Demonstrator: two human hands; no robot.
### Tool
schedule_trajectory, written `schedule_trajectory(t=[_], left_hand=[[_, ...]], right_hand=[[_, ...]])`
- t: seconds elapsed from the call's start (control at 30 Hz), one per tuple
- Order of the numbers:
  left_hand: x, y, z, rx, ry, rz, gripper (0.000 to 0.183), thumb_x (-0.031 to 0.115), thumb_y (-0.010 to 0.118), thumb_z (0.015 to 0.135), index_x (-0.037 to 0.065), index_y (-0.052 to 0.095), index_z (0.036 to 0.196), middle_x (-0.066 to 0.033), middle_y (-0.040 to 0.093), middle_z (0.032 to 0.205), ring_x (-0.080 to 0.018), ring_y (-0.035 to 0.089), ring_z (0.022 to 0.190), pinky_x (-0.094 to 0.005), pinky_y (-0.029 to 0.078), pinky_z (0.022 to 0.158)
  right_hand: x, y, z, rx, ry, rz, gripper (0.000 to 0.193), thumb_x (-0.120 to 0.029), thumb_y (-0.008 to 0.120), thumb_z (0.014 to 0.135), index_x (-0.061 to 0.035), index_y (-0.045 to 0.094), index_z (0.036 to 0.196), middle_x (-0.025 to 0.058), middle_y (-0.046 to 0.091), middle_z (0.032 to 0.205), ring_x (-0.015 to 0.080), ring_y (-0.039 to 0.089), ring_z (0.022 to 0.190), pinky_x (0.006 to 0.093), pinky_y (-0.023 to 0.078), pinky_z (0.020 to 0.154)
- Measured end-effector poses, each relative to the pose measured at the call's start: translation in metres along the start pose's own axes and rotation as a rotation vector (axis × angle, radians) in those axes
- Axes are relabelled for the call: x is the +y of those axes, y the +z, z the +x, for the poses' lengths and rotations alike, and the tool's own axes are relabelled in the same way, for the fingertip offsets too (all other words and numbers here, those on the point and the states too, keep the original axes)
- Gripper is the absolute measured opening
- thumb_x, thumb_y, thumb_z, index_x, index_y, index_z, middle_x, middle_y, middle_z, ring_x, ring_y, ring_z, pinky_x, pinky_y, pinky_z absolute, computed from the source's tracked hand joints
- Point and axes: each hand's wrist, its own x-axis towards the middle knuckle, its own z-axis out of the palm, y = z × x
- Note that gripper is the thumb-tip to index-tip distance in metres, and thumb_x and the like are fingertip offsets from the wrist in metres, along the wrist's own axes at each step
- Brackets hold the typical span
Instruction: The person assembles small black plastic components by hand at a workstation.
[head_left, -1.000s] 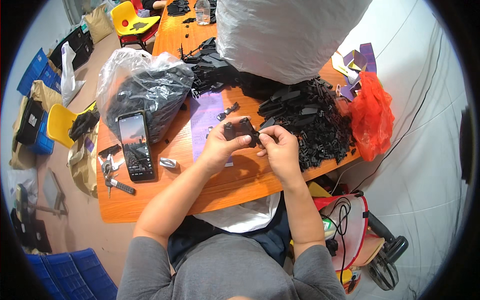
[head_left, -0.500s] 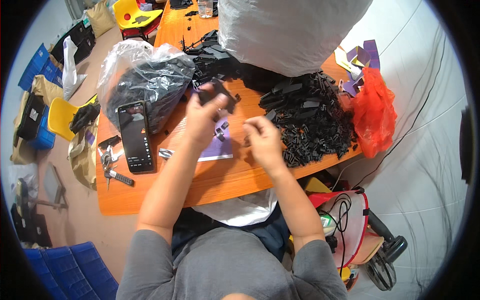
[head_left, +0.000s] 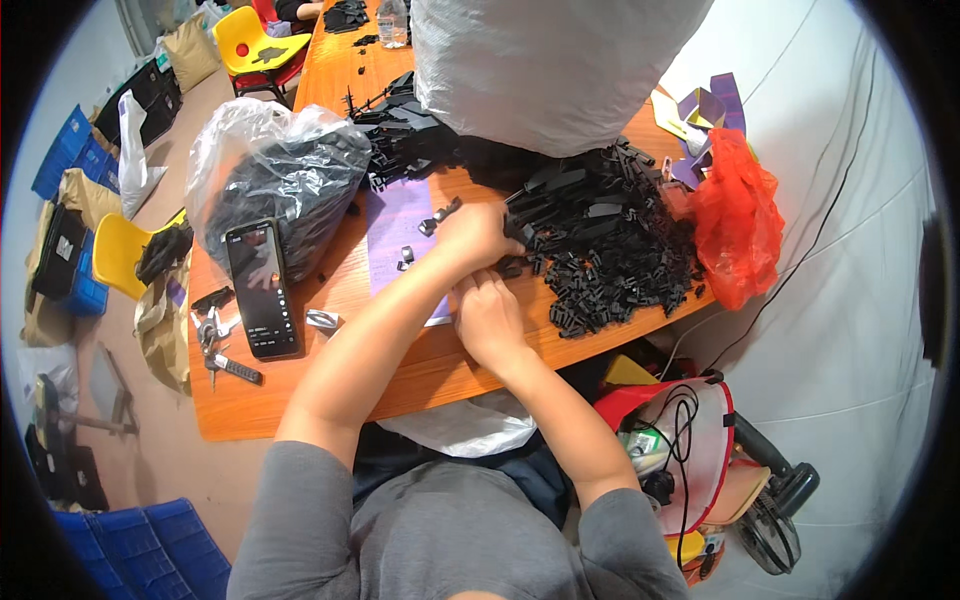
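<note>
My left hand (head_left: 474,238) reaches across to the near left edge of a pile of small black plastic parts (head_left: 610,265). Its fingers are curled and closed, and what they hold is mostly hidden. Right below it, my right hand (head_left: 488,318) has its fingers bent together, their tips tucked under the left hand. A dark plastic piece (head_left: 512,266) shows beside the fingertips of both hands. To the left lies a purple printed sheet (head_left: 388,240) with a few small black clips (head_left: 406,258) on and beside it.
A clear bag of black parts (head_left: 290,175) stands at the left behind a phone (head_left: 262,290) and keys (head_left: 212,335). A big white sack (head_left: 550,75) rises at the back. A red plastic bag (head_left: 740,220) hangs at the right table edge.
My left hand has moved right and nearer, from above the sheet to the pile's edge. My right hand has shifted left and slightly nearer, so both hands now meet.
</note>
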Motion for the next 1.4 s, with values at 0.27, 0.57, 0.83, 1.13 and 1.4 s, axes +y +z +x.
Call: schedule_trajectory(t=[0.27,0.57,0.83,1.13,1.4], left_hand=[[-0.022,-0.015,-0.019,0.180,0.007,0.092,0.031,0.017,0.071,0.067,0.005,0.060,0.094,-0.0188,0.065,0.082,-0.0347,0.062,0.079,-0.0404,0.049,0.069],[-0.012,-0.037,-0.063,0.285,0.540,0.034,0.023,0.004,0.064,0.069,0.007,0.056,0.090,-0.0121,0.058,0.091,-0.0337,0.059,0.078,-0.0400,0.049,0.064],[-0.039,-0.003,-0.055,0.241,-0.160,-1.114,0.036,0.000,0.073,0.070,0.003,0.051,0.098,-0.0060,0.059,0.093,-0.0116,0.057,0.084,-0.0262,0.048,0.074],[-0.027,-0.004,-0.061,0.300,-0.149,-1.309,0.029,0.002,0.070,0.074,0.003,0.053,0.098,-0.0054,0.058,0.093,-0.0123,0.059,0.078,-0.0260,0.053,0.069],[-0.033,-0.008,-0.064,0.207,-0.119,-1.265,0.029,0.009,0.074,0.074,0.005,0.056,0.097,-0.0017,0.060,0.085,-0.0097,0.059,0.073,-0.0238,0.050,0.066]], right_hand=[[0.022,-0.059,0.011,0.054,0.457,0.701,0.011,0.003,0.056,0.078,-0.0012,0.060,0.088,0.0094,0.056,0.087,0.0214,0.056,0.087,0.0315,0.046,0.071],[0.044,-0.034,0.045,0.227,0.323,0.989,0.008,0.004,0.059,0.083,-0.0012,0.059,0.089,0.0084,0.057,0.104,0.0122,0.057,0.090,0.0235,0.048,0.077],[0.028,-0.017,0.037,0.406,1.063,1.580,0.007,0.001,0.049,0.089,0.0048,0.046,0.094,0.0135,0.054,0.089,0.0211,0.062,0.076,0.0358,0.059,0.069],[0.022,-0.016,0.041,0.305,0.799,0.898,0.007,-0.007,0.062,0.084,-0.0025,0.058,0.089,0.0003,0.058,0.076,0.0051,0.053,0.064,0.0193,0.042,0.048],[0.006,-0.042,0.051,0.292,0.785,1.474,0.014,-0.008,0.062,0.084,-0.0003,0.055,0.093,0.0062,0.062,0.077,0.0081,0.056,0.057,0.0184,0.050,0.048]])
